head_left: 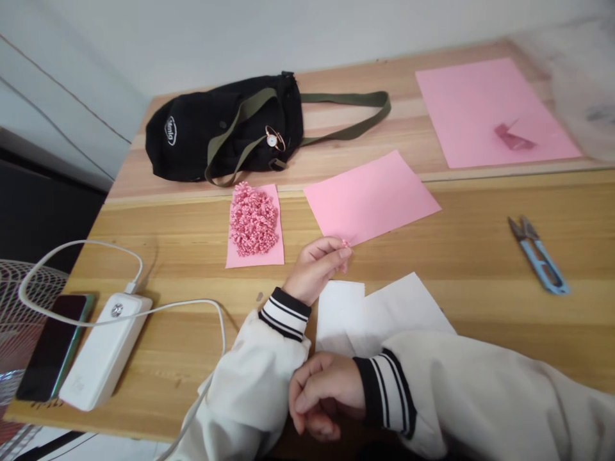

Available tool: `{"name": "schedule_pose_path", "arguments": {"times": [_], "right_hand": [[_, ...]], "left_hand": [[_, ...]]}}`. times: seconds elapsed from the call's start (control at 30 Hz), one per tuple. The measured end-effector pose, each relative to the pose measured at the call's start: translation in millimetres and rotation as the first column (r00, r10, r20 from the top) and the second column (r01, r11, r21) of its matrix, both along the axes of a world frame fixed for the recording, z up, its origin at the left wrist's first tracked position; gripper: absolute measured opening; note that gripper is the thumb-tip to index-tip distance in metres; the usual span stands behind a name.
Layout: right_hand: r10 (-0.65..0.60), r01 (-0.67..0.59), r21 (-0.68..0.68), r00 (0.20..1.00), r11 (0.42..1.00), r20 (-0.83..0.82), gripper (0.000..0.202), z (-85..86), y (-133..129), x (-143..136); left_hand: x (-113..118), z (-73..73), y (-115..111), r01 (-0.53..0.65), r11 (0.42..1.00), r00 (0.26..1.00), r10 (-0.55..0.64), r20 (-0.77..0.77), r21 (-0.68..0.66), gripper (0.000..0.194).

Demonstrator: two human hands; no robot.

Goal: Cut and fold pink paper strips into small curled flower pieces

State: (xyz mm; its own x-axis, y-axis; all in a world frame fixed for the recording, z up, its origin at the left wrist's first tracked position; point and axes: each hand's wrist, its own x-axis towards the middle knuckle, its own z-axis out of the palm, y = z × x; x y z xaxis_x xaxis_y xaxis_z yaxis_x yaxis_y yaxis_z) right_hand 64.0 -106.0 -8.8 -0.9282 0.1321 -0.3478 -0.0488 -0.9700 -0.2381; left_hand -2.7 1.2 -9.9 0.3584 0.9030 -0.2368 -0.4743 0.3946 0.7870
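My left hand (pixel 321 264) reaches over the table, its thumb and fingers pinched on a small pink flower stamen (pixel 346 244) with a beaded tip. Just beyond the fingertips lies the corner of a pink paper sheet (pixel 372 195). A heap of similar pink stamens (pixel 253 221) rests on a small pink card (pixel 240 260), left of this hand. Nearer to me, my right hand (pixel 327 392) is curled closed beside my left sleeve; whatever its fingers may hold is hidden. White paper pieces (pixel 403 310) lie under and beyond my right forearm.
Blue-handled thread snips (pixel 541 256) lie at the right. Farther back are a larger pink sheet (pixel 480 102) with a dark pink folded piece (pixel 514 137) and a black bag (pixel 192 131) bearing a watch (pixel 272 139). A cabled white power bank (pixel 106 352) and phone (pixel 52 349) occupy the left.
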Motion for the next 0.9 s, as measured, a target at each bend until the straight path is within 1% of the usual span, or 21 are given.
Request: {"name": "schedule_pose_path", "arguments": {"times": [0.23,0.4,0.63,0.77,0.9], "right_hand": [[-0.001,0.002,0.003,1.0,1.0,-0.009,0.012,-1.3,0.2,-0.6],[-0.007,0.007,0.001,1.0,1.0,-0.022,0.012,-2.6,-1.2,0.1],[0.001,-0.001,-0.002,1.0,1.0,-0.001,0.013,-2.2,-0.7,0.6],[0.002,-0.002,0.002,1.0,1.0,-0.001,0.012,-0.1,0.1,0.3],[-0.004,0.004,0.003,1.0,1.0,-0.021,0.012,-2.1,0.1,0.3]], "left_hand": [[0.1,-0.9,0.6,-0.001,1.0,1.0,0.001,-0.006,0.02,0.026],[-0.5,-1.0,0.6,0.002,1.0,1.0,-0.002,-0.014,0.006,0.028],[-0.4,-0.2,0.2,0.014,1.0,1.0,-0.014,0.008,0.01,0.026],[-0.6,0.5,0.3,0.018,1.0,1.0,-0.018,-0.011,-0.003,0.026],[-0.5,1.0,0.7,0.025,1.0,0.999,-0.025,-0.028,0.001,0.025]]}}
